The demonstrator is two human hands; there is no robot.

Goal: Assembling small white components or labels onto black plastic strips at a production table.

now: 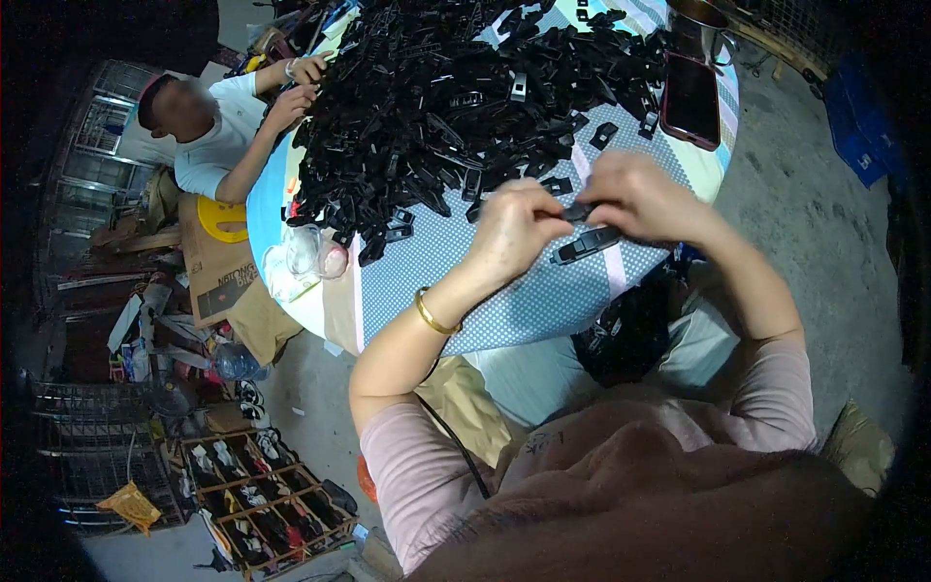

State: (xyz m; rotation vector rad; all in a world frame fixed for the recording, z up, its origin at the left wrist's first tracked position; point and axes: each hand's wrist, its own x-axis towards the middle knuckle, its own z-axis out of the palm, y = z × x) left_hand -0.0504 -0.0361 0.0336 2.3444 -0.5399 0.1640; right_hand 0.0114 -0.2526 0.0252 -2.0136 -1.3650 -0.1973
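Over the near part of the round table, both my hands come together on a small black plastic part. My left hand pinches its left end between thumb and fingers. On the other end, my right hand is closed too, slightly blurred. Just below the fingers lies a longer black plastic piece, slim with a slot in it. A large heap of black plastic pieces covers the table's far side. A few loose pieces, one a squarish black piece, lie close to my hands.
A phone and a metal mug stand at the table's right. Clear plastic bags sit at its left edge. A co-worker reaches into the heap from the left. A shoe rack and cardboard are on the floor.
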